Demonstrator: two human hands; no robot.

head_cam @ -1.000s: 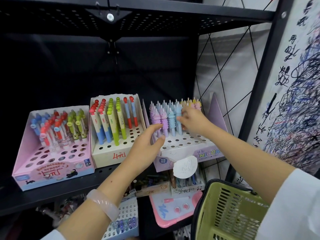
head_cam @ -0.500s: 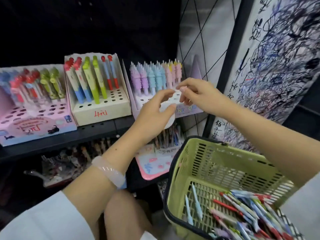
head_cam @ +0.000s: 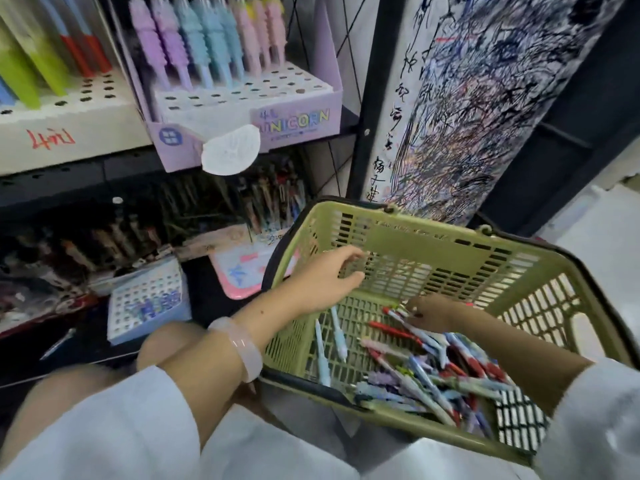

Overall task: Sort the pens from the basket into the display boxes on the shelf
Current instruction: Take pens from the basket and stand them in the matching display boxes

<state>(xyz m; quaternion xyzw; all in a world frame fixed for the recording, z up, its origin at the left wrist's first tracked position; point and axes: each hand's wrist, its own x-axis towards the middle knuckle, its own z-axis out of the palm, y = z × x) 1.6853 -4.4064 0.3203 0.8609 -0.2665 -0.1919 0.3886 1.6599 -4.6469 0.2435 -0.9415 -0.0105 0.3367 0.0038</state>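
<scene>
A green plastic basket (head_cam: 426, 233) sits on my lap at the right, with several loose pens (head_cam: 433, 368) piled in its near corner. My left hand (head_cam: 322, 282) hovers over the basket's left rim, fingers relaxed and holding nothing. Inside the basket, my right hand (head_cam: 434, 311) has its fingertips down on the end of a red and white pen; a grip is not visible. On the shelf above stands the lilac unicorn display box (head_cam: 294, 119) with pastel pens (head_cam: 207, 39) in its back rows. A white display box (head_cam: 69, 126) stands to its left.
A black shelf post (head_cam: 374, 98) and a scribbled test panel (head_cam: 485, 98) rise behind the basket. The lower shelf holds dark pens, a small blue box with holes (head_cam: 149, 299) and a pink board (head_cam: 246, 271). My knee (head_cam: 166, 344) is below the left arm.
Both hands have left the unicorn box on the shelf and dropped to the basket. The view has tilted down, and the right hand now reaches among the pens.
</scene>
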